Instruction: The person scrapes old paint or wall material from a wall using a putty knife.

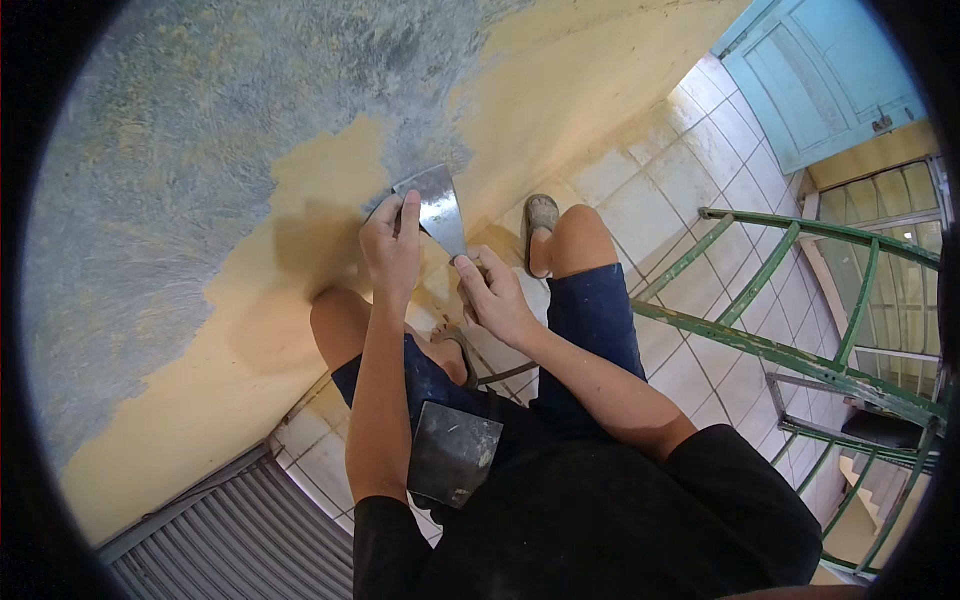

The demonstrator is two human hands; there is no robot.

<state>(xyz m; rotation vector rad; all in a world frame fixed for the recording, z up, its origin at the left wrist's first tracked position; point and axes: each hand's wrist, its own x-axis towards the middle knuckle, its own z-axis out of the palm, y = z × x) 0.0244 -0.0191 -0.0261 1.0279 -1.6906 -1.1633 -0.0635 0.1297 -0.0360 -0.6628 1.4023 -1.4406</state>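
A metal scraper with a wide, shiny blade (441, 204) is held between both hands, close to a yellow wall. My left hand (391, 244) pinches the blade near its broad edge, thumb on the upper face. At the blade's narrow end, my right hand (491, 292) grips the scraper; its handle is mostly hidden by the fingers. Beside the hands, the wall (330, 165) is partly bare yellow and partly covered with a rough grey-blue patch (187, 112). A dark, box-shaped object (454, 454) rests against my waist and left thigh.
A worn green metal ladder (750, 337) stands at the right on white floor tiles (675, 187). Behind it are a light-blue door (817, 82) and a glazed window or door (885, 217) with a frame. A ribbed grey shutter (247, 525) lies at the lower left.
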